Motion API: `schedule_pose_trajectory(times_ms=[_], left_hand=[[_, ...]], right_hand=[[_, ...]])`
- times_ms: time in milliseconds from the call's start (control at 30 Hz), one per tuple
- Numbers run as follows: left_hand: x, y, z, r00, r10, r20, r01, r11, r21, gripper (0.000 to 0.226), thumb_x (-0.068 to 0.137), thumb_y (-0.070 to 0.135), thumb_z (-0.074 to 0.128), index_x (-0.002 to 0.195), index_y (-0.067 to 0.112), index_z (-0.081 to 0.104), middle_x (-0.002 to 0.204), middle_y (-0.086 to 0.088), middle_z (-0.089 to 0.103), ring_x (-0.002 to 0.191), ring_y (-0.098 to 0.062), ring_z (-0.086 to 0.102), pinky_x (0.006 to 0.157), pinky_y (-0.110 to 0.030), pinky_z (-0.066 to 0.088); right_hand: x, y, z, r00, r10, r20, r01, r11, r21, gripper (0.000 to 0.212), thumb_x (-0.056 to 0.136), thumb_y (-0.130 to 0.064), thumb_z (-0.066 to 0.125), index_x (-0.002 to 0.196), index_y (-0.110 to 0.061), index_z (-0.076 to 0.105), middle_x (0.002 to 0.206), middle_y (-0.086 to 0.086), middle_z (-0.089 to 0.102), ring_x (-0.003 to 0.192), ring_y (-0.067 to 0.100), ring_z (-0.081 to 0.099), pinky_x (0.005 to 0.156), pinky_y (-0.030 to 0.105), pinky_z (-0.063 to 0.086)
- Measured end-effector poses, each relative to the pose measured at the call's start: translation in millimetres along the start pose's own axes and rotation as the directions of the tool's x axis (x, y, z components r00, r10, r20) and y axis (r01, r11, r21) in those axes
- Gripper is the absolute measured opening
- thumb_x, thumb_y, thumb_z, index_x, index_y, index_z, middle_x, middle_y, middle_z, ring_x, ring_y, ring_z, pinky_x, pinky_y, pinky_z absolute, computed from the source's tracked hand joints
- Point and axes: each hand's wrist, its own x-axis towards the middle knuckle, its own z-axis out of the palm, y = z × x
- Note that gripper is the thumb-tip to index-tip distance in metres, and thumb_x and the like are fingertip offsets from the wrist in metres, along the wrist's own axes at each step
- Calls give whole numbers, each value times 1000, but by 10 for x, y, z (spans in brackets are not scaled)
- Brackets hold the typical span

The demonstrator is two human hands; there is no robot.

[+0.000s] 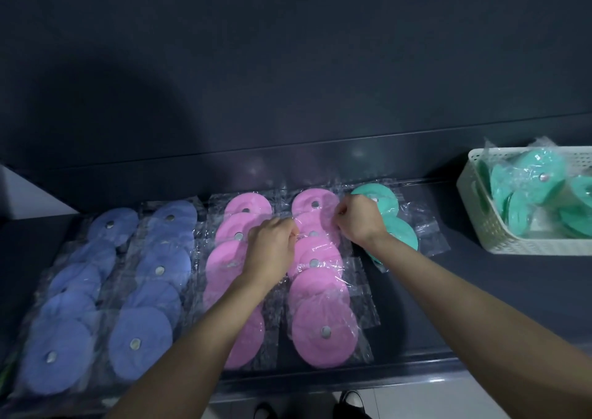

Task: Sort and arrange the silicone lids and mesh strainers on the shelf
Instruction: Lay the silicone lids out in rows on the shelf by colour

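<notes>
two hands work over the dark shelf: the left hand and right hand, fingers curled, each pinch the clear wrapper of a pink lid lying between them in its column. blue lids lie in two columns left of the left hand. green lids sit just behind the right hand, and a white basket holding more stands well to its right.
</notes>
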Motion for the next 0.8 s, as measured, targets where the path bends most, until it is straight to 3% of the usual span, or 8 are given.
schedule_pose_trajectory(times_ms=[167, 267, 367, 433, 533, 633, 800], left_hand=[[-52, 19, -11, 999, 37, -21, -37, 999, 10, 20, 90, 14, 56, 105, 7, 67, 101, -11, 66, 94, -30, 59, 87, -40, 47], [-177, 56, -49, 996, 75, 52, -71, 994, -77, 40, 91, 30, 52, 123, 7, 60, 124, -11, 57, 115, -29, 53, 102, -37, 41], [-336, 125, -126, 950, 102, 294, -95, 995, -35, 79, 80, 69, 40, 145, 25, 36, 156, -1, 22, 145, -20, 14, 120, -38, 12], [-430, 184, -168, 893, 112, 436, -171, 980, 100, 103, 62, 86, 32, 150, 36, 14, 158, 6, -13, 144, -17, -21, 116, -40, -16], [-524, 233, -160, 807, 119, 578, -271, 945, 184, 121, 55, 83, 57, 149, 40, -5, 148, 6, -35, 135, -18, -40, 110, -45, -25], [-556, 244, -137, 777, 76, 625, -277, 933, 231, 128, 54, 72, 71, 148, 41, -11, 152, 5, -31, 138, -19, -35, 111, -44, -24], [-582, 333, -172, 781, 54, 622, -262, 933, 248, 124, 57, 60, 78, 149, 39, -3, 158, 0, -20, 143, -19, -25, 116, -41, -15]], right_hand=[[-46, 137, -33, 996, -71, -45, 74, 996, 55, 20, 82, -2, 52, 66, -9, 63, 61, 5, 61, 63, 25, 53, 51, 24, 38], [-110, 265, -132, 986, -128, -108, 131, 991, 19, 17, 85, -4, 53, 85, -6, 70, 81, 13, 69, 74, 31, 60, 66, 33, 47], [-210, 431, -252, 975, -164, -149, 149, 983, -106, 20, 85, -8, 56, 99, -7, 70, 102, 17, 66, 92, 36, 61, 80, 37, 50], [-300, 541, -313, 972, -185, -143, 161, 973, -164, 24, 85, -8, 58, 106, -6, 70, 108, 19, 63, 98, 38, 59, 87, 35, 46], [-459, 658, -349, 967, -217, -136, 188, 961, -201, 24, 84, -5, 60, 106, -3, 70, 105, 21, 63, 98, 39, 57, 88, 34, 44], [-565, 712, -339, 963, -239, -125, 215, 960, -178, 22, 82, -4, 61, 102, -2, 70, 102, 20, 63, 96, 39, 57, 86, 36, 45], [-613, 854, -354, 964, -243, -112, 211, 948, -240, 22, 83, -8, 60, 102, -5, 71, 107, 16, 64, 99, 39, 56, 88, 38, 45]])
